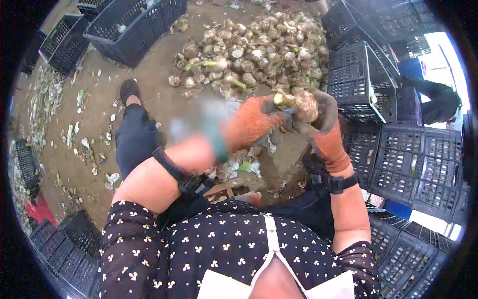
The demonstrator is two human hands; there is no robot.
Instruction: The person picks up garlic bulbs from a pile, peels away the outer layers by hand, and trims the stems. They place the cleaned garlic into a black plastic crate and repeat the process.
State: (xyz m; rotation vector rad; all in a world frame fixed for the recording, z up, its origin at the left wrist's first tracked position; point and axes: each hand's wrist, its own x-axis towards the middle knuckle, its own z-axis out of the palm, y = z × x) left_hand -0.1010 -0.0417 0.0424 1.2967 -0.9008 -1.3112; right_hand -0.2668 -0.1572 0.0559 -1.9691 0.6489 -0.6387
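Note:
Both hands wear orange gloves with dark, dirty fingers. My right hand (328, 132) is wrapped round a pale brown bulb (307, 107), whose cut greenish stem (282, 99) points left. Close against the stem side is my left hand (251, 122), its fingers bent and pressed together; what they grip is dark and too small to name. Beyond the hands lies a large heap of similar bulbs (259, 52) on the ground, some with green stems. The area beside my left wrist is blurred.
Black plastic crates stand at the upper left (132, 37), the upper right (348, 74) and the right (418, 159), with more at both lower corners. Peelings (47, 94) litter the brown ground. Another person's dark-clothed leg (438, 99) shows at far right.

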